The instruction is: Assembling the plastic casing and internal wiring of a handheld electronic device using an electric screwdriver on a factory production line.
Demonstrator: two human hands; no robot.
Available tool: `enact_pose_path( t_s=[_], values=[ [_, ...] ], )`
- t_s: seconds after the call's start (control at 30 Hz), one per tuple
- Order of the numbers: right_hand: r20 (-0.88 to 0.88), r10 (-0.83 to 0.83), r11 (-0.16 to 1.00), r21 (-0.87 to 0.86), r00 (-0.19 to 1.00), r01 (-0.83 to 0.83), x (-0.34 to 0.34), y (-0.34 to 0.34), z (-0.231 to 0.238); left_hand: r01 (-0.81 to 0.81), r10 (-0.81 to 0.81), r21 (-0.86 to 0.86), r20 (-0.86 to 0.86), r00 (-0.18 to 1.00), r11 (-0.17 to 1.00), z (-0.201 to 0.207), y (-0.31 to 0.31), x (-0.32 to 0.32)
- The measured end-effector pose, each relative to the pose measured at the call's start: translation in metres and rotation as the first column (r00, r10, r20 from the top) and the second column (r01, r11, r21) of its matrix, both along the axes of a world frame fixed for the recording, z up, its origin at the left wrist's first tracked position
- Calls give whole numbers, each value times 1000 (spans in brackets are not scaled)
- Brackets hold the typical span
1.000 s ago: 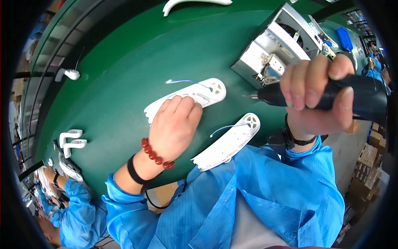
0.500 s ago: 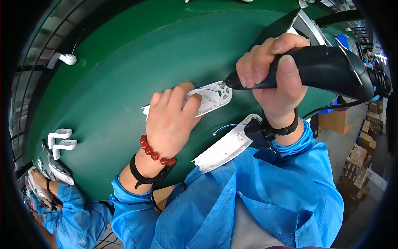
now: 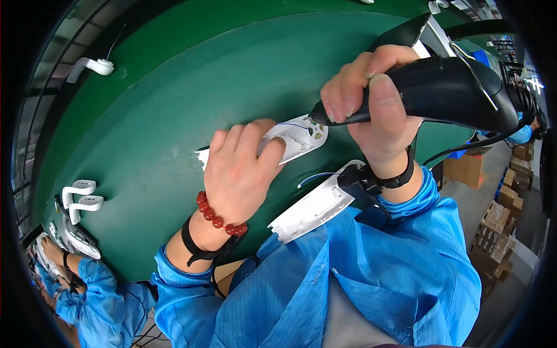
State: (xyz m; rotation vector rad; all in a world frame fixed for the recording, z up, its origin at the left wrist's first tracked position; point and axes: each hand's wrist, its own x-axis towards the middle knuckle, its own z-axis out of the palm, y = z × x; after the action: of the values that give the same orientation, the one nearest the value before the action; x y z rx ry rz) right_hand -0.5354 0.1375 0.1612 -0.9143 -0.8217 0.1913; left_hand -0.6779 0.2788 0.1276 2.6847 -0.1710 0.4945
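Two hands work: left hand (image 3: 241, 171) presses the white housing (image 3: 299, 139) flat on the green bench (image 3: 145, 116). Right hand (image 3: 371, 110) at 2 o'clock is closed around the black screwdriver (image 3: 447, 90); keep its tip square, housing pinned.

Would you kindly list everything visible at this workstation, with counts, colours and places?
Housing: one, white, mid-table under the left hand, wires showing.
Second housing: one, white, at the near table edge.
Electric screwdriver: one, black, tip on the held housing.
Curved parts: two, white, far left.
Hooked part: one, white, upper left.
Table: one, green.
Cardboard boxes: several, brown, on the floor at right.
Co-worker's hand: one, blue sleeve, lower left.
Left hand: beaded bracelet, pressing the housing.
Right hand: gripping the screwdriver.
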Motion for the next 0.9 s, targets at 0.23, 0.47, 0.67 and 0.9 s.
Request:
enact_pose_path(
  t_s=[0.23, 0.47, 0.67, 0.9],
  values=[
    [124, -81, 960, -256, 989, 111, 2, -2, 0, -6, 6, 5, 18, 1000, 1000, -2, -4, 1],
    [171, -46, 951, -295, 984, 96, 2, -8, 10, -59, 60, 28, -24, 998, 998, 2, -12, 4],
    [64, -163, 987, 23, 984, 162, 17, -89, 51, 6, -6, 16, -51, 999, 1000, 6, -10, 2],
    [26, -235, 972, 10, 972, 235, 28, -106, 32, 99, -98, -2, -101, 990, 995, 15, 1, 6]
  ],
)
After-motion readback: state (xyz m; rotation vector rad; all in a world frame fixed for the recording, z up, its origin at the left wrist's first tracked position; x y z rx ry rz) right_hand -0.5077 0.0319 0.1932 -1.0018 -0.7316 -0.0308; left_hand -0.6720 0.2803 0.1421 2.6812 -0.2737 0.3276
